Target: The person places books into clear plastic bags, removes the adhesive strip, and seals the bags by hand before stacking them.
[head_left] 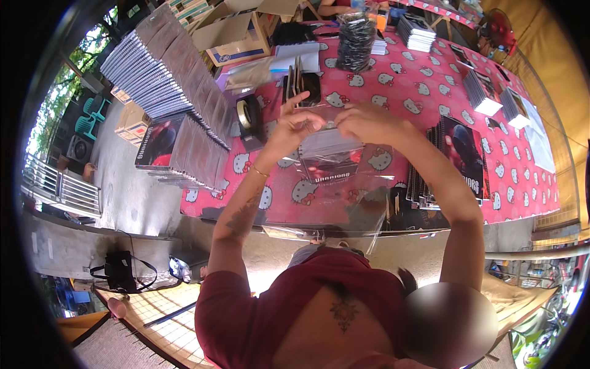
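Both my hands are raised over a red tablecloth with a white cat pattern. My left hand and my right hand pinch the top edge of a clear plastic sleeve between them. Inside the sleeve sits a dark booklet with a red-and-black cover. The lower part of the sleeve hangs loose over the table's near edge. A thin bracelet circles my left wrist.
A black tape dispenser stands left of my hands. Long rows of sleeved booklets fill the left side, and a stack of dark booklets lies on the right. Cardboard box, black wrapped bundle and another person's arm at the back.
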`<state>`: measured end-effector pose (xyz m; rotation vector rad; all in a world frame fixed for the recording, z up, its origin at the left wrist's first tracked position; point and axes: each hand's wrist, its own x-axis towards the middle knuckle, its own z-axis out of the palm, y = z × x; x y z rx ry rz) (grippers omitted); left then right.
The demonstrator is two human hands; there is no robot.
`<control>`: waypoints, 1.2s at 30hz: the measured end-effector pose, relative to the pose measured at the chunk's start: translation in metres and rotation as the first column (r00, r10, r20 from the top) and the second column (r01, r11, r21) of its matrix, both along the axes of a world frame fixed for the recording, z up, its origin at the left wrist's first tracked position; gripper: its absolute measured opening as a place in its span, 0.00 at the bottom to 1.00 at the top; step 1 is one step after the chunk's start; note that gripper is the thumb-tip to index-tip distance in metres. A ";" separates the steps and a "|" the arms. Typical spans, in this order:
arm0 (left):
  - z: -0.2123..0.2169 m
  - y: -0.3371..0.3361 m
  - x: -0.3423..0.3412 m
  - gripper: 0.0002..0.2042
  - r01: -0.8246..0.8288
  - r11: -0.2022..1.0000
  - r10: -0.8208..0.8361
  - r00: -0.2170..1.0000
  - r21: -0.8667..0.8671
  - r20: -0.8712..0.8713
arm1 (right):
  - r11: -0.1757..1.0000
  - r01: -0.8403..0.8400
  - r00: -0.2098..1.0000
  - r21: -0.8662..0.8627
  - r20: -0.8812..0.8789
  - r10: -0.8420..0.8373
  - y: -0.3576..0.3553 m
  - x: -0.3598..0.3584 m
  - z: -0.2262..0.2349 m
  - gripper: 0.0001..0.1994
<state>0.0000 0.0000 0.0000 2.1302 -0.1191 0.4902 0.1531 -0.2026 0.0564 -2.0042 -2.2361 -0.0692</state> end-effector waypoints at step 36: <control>-0.023 0.023 0.015 0.29 -0.182 0.959 0.043 0.850 -0.217 -0.526 | 0.778 0.620 0.123 -0.103 -0.966 -0.225 0.005 0.010 -0.108 0.31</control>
